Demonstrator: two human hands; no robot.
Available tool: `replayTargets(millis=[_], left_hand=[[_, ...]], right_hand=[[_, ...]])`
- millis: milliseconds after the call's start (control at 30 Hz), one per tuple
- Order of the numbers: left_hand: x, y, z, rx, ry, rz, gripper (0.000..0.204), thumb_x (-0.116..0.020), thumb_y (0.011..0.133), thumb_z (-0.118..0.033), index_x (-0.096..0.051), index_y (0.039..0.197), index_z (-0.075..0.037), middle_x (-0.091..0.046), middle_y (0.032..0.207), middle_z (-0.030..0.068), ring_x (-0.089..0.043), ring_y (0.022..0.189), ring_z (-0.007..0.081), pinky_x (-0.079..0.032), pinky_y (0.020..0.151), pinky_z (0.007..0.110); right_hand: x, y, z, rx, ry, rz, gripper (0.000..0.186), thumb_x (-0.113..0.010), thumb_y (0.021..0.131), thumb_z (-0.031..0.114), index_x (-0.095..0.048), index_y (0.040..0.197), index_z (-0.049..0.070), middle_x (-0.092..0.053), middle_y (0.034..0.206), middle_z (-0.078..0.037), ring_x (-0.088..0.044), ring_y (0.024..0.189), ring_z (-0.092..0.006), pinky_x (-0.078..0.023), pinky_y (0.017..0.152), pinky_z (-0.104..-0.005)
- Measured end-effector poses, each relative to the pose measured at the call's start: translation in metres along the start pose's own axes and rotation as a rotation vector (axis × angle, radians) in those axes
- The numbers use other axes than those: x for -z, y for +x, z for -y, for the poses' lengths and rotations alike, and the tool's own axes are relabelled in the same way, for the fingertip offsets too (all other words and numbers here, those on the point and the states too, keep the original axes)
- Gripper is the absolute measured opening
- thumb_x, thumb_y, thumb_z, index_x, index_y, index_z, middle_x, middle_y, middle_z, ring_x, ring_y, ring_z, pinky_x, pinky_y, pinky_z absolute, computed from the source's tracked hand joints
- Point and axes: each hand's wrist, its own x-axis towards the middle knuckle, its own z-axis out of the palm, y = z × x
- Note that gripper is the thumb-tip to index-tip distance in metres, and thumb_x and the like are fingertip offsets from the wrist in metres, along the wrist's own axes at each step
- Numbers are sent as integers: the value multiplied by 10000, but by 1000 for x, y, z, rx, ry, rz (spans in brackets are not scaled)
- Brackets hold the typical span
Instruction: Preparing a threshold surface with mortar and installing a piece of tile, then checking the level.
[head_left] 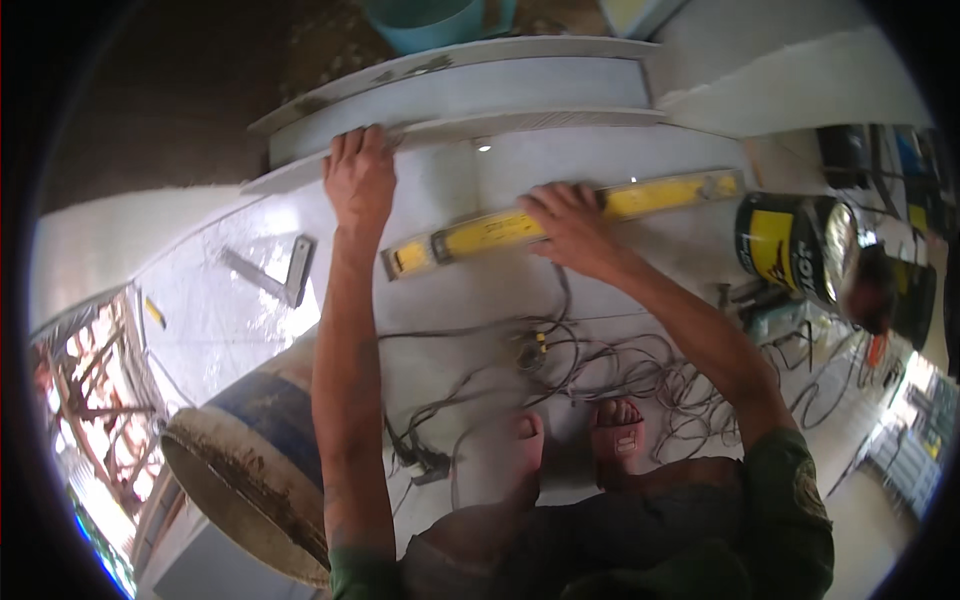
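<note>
My left hand [360, 175] has its fingers curled over the edge of a long pale grey strip [520, 122] at the top of the pale tiled floor [445, 170]. A second, similar strip [460, 55] runs beyond it, with a lighter panel [540, 85] between them. My right hand [573, 227] grips a long yellow spirit level [670, 195], which lies slanted below the strips, its left end close to my left forearm. A metal square [295, 270] rests on the floor to the left of that forearm.
A dirty bucket [235, 450] lies tipped at lower left. Tangled cables [630, 360] and power plugs [425, 460] surround my sandalled feet [618, 430]. Black-and-yellow pails [785, 250] and assorted tools stand at right. A turquoise container [425, 20] is beyond the strips, and a small yellow-handled tool [155, 311] is at far left.
</note>
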Motion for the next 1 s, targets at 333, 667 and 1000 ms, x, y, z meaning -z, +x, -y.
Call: replayTargets(millis=[333, 667, 1000], left_hand=[[-3, -11, 3, 30, 40, 45, 268, -690, 742, -172, -635, 983, -72, -627, 951, 86, -567, 944, 282, -463, 787, 415], [0, -7, -3, 33, 2, 68, 183, -653, 737, -129, -602, 905, -75, -602, 922, 72, -549, 942, 279, -444, 769, 430], [-9, -14, 5, -8, 33, -75, 130, -554, 756, -89, -594, 879, -72, -578, 915, 66, -535, 933, 266, -428, 754, 426]], right_hand=[[-23, -6, 54, 62, 40, 82, 671, -655, 770, 454, -456, 1277, 63, -474, 1187, -88, -423, 1165, -254, -383, 896, -465], [-18, 21, 7, -136, 344, -202, 576, -606, 848, 348, -435, 1293, 24, -423, 1306, -217, -426, 1189, -374, -381, 969, -478], [19, -51, 16, 90, 82, 135, 599, -650, 809, 355, -453, 1286, 52, -413, 1273, -163, -384, 1198, -346, -345, 981, -452]])
